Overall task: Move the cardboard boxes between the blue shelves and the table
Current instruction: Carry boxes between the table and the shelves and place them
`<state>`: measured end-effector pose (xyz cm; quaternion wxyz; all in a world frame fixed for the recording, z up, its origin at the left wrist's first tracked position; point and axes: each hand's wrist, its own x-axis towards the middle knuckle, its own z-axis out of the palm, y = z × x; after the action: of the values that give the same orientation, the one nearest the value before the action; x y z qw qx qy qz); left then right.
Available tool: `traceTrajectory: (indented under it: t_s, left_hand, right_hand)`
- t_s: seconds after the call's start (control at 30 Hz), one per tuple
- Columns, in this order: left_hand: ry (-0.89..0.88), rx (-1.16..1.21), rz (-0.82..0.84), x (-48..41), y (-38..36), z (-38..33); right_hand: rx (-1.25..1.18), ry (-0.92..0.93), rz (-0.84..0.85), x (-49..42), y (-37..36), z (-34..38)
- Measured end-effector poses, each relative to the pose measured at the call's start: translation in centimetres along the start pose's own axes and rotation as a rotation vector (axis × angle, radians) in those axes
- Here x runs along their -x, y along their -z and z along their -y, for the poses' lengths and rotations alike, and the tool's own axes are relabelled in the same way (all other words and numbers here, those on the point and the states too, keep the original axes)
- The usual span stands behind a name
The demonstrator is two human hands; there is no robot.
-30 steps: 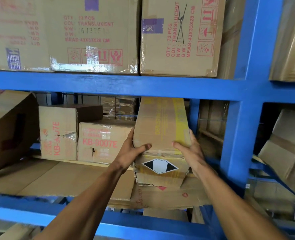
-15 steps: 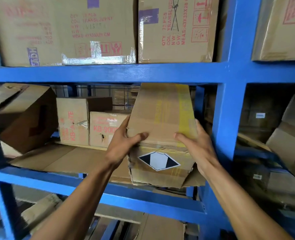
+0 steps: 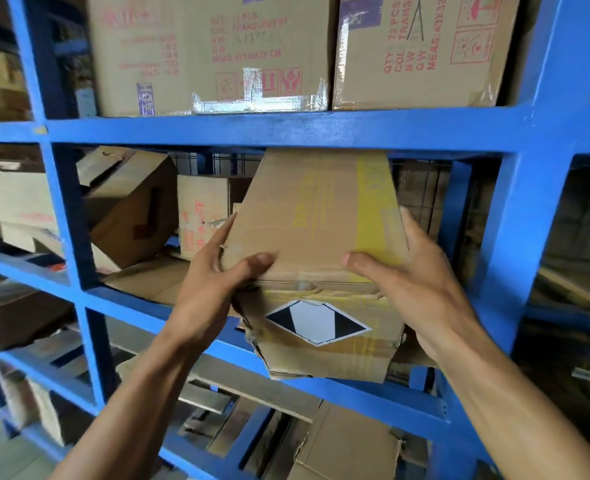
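On the upper level of the blue shelves (image 3: 286,128) two large printed cartons are stood side by side, the wide carton (image 3: 210,53) on the left and the red-marked carton (image 3: 421,53) on the right. In the middle bay two further boxes are found to the left: a tilted box (image 3: 131,209) tipped on its corner and, just beside it, an upright box with red lettering (image 3: 200,206). Both are set on flattened cardboard (image 3: 141,282). The back of the bay is closed by wire mesh (image 3: 421,199). The one box being handled, a long narrow carton (image 3: 321,216) with a black-and-white diamond label (image 3: 318,322) on its near end, is held slanted in the right part of this bay. Its top face runs up to the underside of the upper beam, where the far end is hidden, and its near end is projected past the front beam. It is hemmed in on the right by the blue upright (image 3: 515,237). Both forearms are stretched up and forward. The left hand (image 3: 214,289) is clamped on the near left corner, thumb laid over the top face, fingers (image 3: 217,237) pressed along the side. The right hand (image 3: 415,289) is curled round the near right corner likewise, its fingers (image 3: 409,230) wrapped along the right side.
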<state>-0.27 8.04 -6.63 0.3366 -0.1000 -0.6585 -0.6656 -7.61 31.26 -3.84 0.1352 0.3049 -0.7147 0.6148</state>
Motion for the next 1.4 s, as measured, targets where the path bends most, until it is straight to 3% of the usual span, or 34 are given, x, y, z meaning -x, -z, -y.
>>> traceTrajectory:
  t_s: [0.27, 0.57, 1.0, 1.17, 1.4]
  left_hand:
    - [0.007, -0.194, -0.210, 4.3, 5.2, -1.8]
    - [-0.052, -0.461, -0.600, 13.6, 11.4, -6.1]
    - [0.030, -0.804, -1.155, 32.9, 18.7, -15.6]
    - [0.005, -0.871, -1.333, 38.3, 19.3, -18.1]
    - [-0.020, -1.032, -1.602, 43.5, 14.0, -20.3]
  right_hand:
    - [-0.106, 0.029, 0.214, 0.5, -6.3, -0.9]
    - [-0.291, 0.169, 0.562, 1.9, -17.0, 0.2]
    - [-0.578, 0.269, 1.122, 13.7, -36.2, 8.3]
    - [-0.662, 0.314, 1.306, 18.6, -41.1, 11.6]
    - [-0.763, 0.385, 1.621, 23.8, -41.7, 15.9]
